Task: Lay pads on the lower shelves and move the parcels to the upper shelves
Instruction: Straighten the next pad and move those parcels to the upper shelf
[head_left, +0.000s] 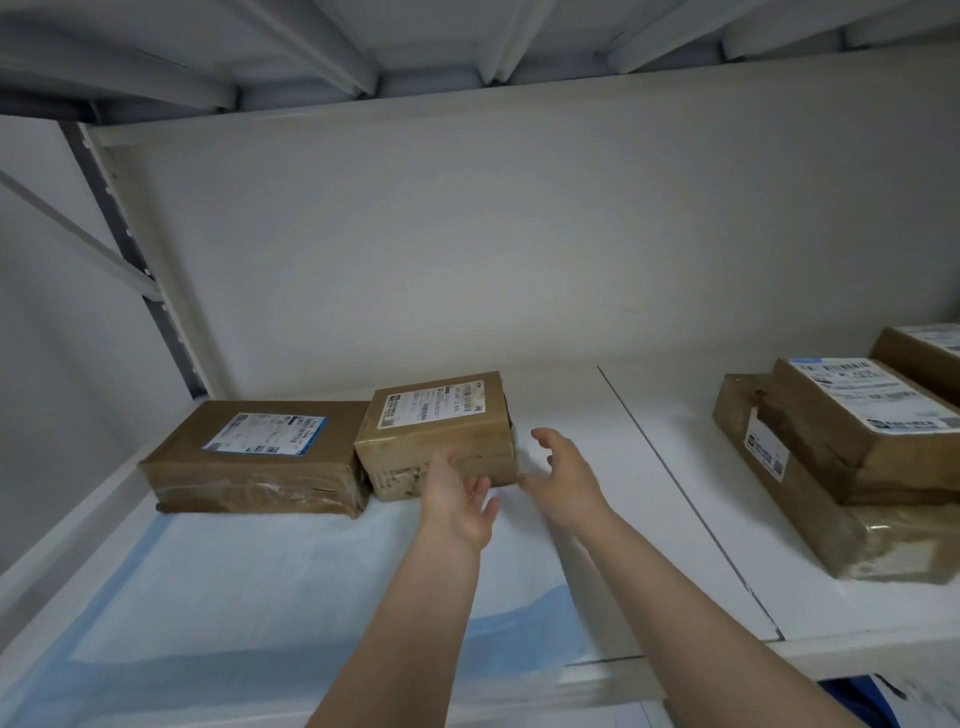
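**Both hands open at the middle parcel**

Left hand: open, fingers spread, fingertips against the lower front face of the small parcel. No closed grip visible.

Right hand: open, fingers curved and apart, just beside the same parcel's right end. Contact there cannot be confirmed; holds nothing.

The small parcel stands on the shelf, directly ahead of both hands, its label facing up. Touching its left side is a flatter parcel. A white-and-blue pad lies under both forearms and reaches both parcels. Well right of the right hand: stacked parcels.
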